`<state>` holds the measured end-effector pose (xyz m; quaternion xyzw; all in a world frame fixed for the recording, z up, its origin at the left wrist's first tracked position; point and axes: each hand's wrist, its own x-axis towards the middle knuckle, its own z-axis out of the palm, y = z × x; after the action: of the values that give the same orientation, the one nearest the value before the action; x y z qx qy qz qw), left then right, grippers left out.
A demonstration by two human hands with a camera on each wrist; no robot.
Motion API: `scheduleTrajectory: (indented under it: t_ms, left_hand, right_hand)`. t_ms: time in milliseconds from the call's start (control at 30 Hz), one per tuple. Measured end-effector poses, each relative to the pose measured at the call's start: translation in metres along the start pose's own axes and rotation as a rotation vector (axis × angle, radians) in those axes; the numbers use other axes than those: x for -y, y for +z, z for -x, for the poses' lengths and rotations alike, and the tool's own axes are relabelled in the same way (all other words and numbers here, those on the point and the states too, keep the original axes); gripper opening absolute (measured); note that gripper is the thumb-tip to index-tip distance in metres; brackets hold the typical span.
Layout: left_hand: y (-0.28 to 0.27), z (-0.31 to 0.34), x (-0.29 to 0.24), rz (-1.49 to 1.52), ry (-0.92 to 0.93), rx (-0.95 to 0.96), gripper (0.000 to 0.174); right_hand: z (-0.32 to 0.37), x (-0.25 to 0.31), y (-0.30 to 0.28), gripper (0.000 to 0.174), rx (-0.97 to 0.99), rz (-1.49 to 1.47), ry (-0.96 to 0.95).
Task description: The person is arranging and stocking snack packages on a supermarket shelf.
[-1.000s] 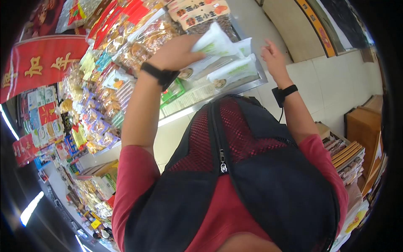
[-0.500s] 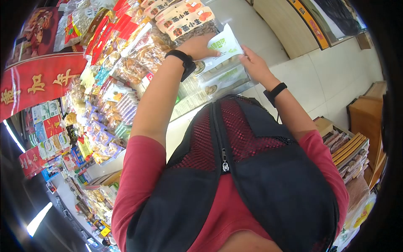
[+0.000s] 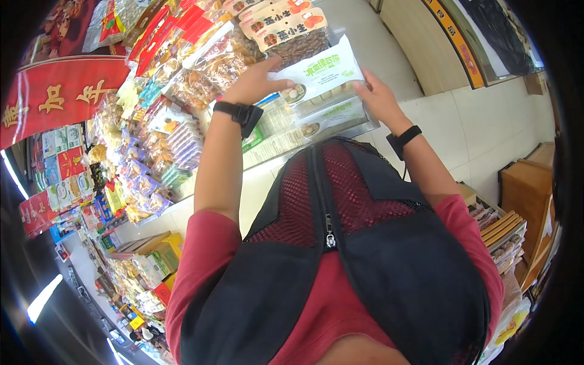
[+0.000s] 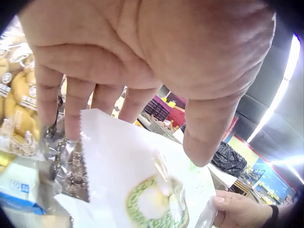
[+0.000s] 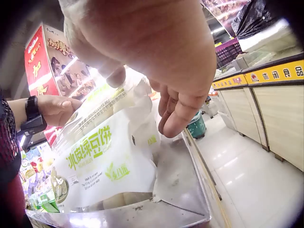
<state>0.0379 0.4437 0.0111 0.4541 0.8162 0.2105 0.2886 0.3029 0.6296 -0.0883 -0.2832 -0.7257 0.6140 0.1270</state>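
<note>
A white packet with green print (image 3: 325, 73) lies slanted between the two hands, above a similar packet (image 3: 340, 115) in the metal-edged display. The left hand (image 3: 258, 82) is at its left end, thumb on the front and the other fingers spread out straight; the left wrist view has the palm (image 4: 152, 47) over the packet (image 4: 128, 166). At the right end, the right hand (image 3: 382, 102) holds the edge between thumb and bent fingers. From the right wrist, the right hand (image 5: 156, 52) is above the lower packet (image 5: 104, 156), with the held packet (image 5: 102, 102) behind.
Bags of dark snacks (image 3: 298, 45) lie beyond the packets, and clear bags of wrapped food (image 3: 213, 61) fill the left. The display's metal rim (image 5: 190, 175) runs close to the right hand. Wooden cabinets (image 3: 417, 45) stand across the aisle.
The right hand has come in from the right to the packet's end. The left hand has shifted along the packet to its left end, and the packet has turned flatter.
</note>
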Motion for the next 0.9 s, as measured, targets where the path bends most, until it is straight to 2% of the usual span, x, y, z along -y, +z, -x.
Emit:
scheduleTrajectory:
  t_ms: [67, 133, 233, 267, 300, 333, 400, 433, 500, 667, 733, 767, 900]
  left_hand:
    - [-0.004, 0.019, 0.008, 0.008, -0.026, -0.077, 0.078]
    - [0.002, 0.037, 0.045, 0.020, -0.136, -0.314, 0.071]
    - [0.005, 0.074, 0.098, -0.113, -0.200, -0.359, 0.066]
    - [0.006, 0.090, 0.107, -0.205, -0.269, -0.321, 0.061]
    - [0.009, 0.103, 0.123, -0.291, -0.312, -0.259, 0.063]
    - [0.006, 0.113, 0.116, -0.343, -0.355, -0.129, 0.069]
    - [0.016, 0.128, 0.131, -0.440, -0.437, 0.010, 0.079]
    - [0.020, 0.132, 0.139, -0.433, -0.444, 0.003, 0.079]
    - [0.025, 0.137, 0.147, -0.418, -0.463, 0.094, 0.090]
    - [0.023, 0.135, 0.161, -0.378, -0.438, 0.159, 0.099]
    - [0.030, 0.132, 0.155, -0.482, -0.410, 0.208, 0.101]
    - [0.038, 0.136, 0.159, -0.564, -0.254, 0.101, 0.103]
    - [0.047, 0.137, 0.155, -0.570, -0.199, 0.053, 0.100]
  right_hand:
    - [-0.001, 0.000, 0.001, 0.049, 0.032, 0.000, -0.052]
    - [0.002, 0.005, 0.000, 0.046, 0.003, 0.035, -0.081]
    - [0.002, 0.005, 0.000, 0.044, 0.018, 0.042, -0.033]
    - [0.002, 0.006, 0.000, 0.044, 0.021, 0.044, -0.036]
    - [0.002, 0.006, 0.000, 0.044, 0.025, 0.042, -0.026]
    - [0.001, 0.006, -0.001, 0.044, 0.030, 0.041, -0.016]
    - [0.000, 0.002, -0.001, 0.044, 0.034, 0.031, -0.037]
    - [-0.001, 0.000, 0.000, 0.044, 0.035, 0.017, -0.056]
    - [-0.004, -0.004, -0.001, 0.044, 0.051, -0.001, -0.031]
    - [-0.007, -0.007, -0.002, 0.043, 0.080, -0.051, 0.016]
    - [-0.007, -0.006, -0.002, 0.041, 0.106, -0.088, 0.030]
    - [-0.007, -0.006, -0.002, 0.041, 0.109, -0.087, 0.026]
    - [-0.004, -0.005, -0.002, 0.039, 0.109, -0.120, 0.034]
